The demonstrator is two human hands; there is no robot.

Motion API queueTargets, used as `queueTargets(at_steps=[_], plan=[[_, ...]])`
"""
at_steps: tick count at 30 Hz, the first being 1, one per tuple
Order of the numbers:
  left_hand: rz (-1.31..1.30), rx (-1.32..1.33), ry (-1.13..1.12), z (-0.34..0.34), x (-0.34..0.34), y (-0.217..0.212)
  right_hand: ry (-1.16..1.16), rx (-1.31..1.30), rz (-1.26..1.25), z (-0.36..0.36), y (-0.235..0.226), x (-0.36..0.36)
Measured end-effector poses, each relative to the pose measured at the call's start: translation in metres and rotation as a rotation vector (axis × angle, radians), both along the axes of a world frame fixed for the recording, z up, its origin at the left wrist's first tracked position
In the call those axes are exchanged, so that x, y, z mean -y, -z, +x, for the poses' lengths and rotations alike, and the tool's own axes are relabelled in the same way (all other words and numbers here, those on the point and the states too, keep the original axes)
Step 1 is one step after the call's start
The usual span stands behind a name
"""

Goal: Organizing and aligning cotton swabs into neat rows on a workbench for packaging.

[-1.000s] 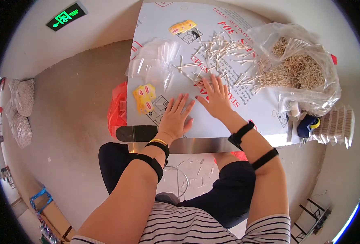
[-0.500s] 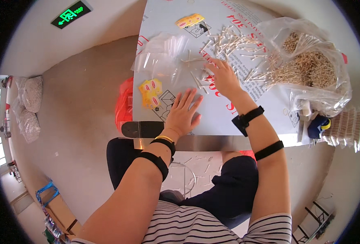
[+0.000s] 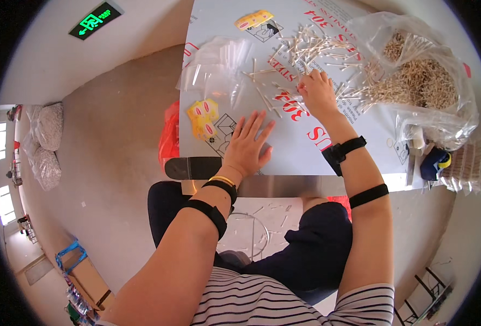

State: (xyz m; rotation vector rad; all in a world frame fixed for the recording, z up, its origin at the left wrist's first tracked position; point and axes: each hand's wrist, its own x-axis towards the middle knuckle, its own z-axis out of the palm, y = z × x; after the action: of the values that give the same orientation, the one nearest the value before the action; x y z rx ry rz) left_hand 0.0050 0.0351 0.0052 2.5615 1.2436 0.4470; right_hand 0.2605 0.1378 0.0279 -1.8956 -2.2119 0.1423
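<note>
My left hand (image 3: 246, 144) lies flat near the table's front edge, fingers spread, holding nothing. Out over the table, my right hand (image 3: 317, 93) has its fingers curled down and pressed together beside loose cotton swabs (image 3: 314, 46); whatever is in the fingertips is too small to make out. A few more swabs lie scattered to its left. Clear plastic bags (image 3: 216, 68) are stacked at the table's left side, with yellow printed cards (image 3: 202, 119) nearer me. Another yellow card (image 3: 254, 20) sits at the far edge. On the right, an open clear bag (image 3: 422, 81) spills a heap of swabs.
The table (image 3: 289, 155) has a printed grey film on top. At its right front corner are a dark blue tape dispenser (image 3: 433, 164) and wrapped bundles (image 3: 466, 171). A red plastic bag (image 3: 169, 133) hangs at the left edge. Filled sacks (image 3: 47, 144) stand far left.
My right hand has moved right, away from the scattered swabs on the left, and its fingers have curled in. My left hand stays flat in place. The view has shifted slightly.
</note>
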Motion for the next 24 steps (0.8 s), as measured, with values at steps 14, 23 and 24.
queueTargets(at_steps=[14, 23, 24], plan=[[0.003, -0.012, -0.009, -0.001, 0.002, 0.003, 0.01, -0.125, 0.054, -0.024, 0.006, -0.014], [0.016, -0.016, -0.005, 0.002, 0.0, 0.004, 0.009, -0.03, 0.074, -0.045, 0.014, -0.03], [0.017, -0.019, -0.004, 0.0, 0.0, 0.003, 0.015, -0.029, 0.067, -0.049, 0.012, -0.031]])
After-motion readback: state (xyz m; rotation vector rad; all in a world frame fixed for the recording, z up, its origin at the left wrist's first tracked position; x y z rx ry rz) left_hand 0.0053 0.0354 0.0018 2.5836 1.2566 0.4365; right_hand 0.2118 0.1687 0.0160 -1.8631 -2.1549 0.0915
